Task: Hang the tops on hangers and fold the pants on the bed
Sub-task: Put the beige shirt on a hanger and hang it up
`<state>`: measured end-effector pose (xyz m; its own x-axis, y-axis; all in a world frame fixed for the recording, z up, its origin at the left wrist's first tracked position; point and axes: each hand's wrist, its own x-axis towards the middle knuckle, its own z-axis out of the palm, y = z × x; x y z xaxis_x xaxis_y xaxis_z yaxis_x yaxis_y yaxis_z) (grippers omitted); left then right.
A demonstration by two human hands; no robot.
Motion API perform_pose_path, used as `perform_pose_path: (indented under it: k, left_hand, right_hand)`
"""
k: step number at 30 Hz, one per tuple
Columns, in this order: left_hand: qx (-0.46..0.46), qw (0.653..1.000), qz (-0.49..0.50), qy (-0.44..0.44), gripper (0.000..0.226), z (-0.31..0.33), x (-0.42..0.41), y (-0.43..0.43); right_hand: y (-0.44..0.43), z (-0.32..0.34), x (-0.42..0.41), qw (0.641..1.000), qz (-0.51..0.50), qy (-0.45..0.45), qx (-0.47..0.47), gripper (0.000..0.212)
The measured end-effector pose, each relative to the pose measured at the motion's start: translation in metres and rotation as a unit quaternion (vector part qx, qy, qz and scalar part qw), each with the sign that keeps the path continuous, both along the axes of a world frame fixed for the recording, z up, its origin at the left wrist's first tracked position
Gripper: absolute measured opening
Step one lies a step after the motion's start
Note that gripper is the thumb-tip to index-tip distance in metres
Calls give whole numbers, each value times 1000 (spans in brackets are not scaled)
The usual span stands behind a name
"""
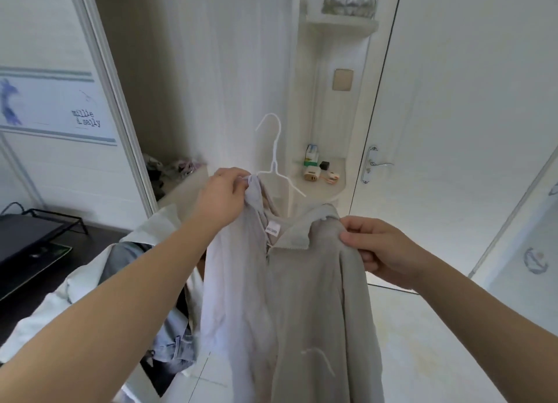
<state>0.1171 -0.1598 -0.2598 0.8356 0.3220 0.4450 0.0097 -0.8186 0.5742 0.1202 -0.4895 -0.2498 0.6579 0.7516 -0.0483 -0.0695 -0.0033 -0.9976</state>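
A beige collared top (305, 297) hangs in front of me, its neck open and a white label showing inside. My left hand (222, 198) pinches the top's left shoulder together with one end of a white wire hanger (275, 158). The hanger's hook points up, and its right arm sticks out bare above the collar. My right hand (382, 251) grips the top's right shoulder, below the hanger's free end. Blue-grey denim pants (173, 339) lie crumpled on the bed at lower left, partly hidden by my left arm.
A white bed (39, 321) lies at lower left. A dark desk with a wire stand (45, 230) is beyond it. A corner shelf (321, 176) holds small items. A white door with a handle (374, 164) stands to the right. White tiled floor (422, 342) spreads below.
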Motion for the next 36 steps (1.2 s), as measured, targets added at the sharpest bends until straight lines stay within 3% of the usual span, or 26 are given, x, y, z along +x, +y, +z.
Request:
perform_pose_path:
  k: [5, 11, 18, 25, 36]
  left_hand:
    - [-56, 998, -7, -34, 31, 18, 25, 44]
    - [-113, 986, -103, -67, 16, 66, 55, 97]
    - [-134, 970, -190, -73, 10, 123, 97, 170]
    - [-74, 976, -197, -51, 50, 157, 152, 219]
    - [89, 987, -71, -115, 13, 239, 264, 281]
  right_hand:
    - [72, 16, 41, 999, -42, -5, 28, 42]
    - [172, 63, 102, 991, -90, -61, 73, 9]
    - [292, 135, 171, 979, -130, -94, 126, 15]
    - [388, 224, 224, 963, -152, -149, 163, 18]
    - [489, 350, 334, 935, -204, -218, 191, 22]
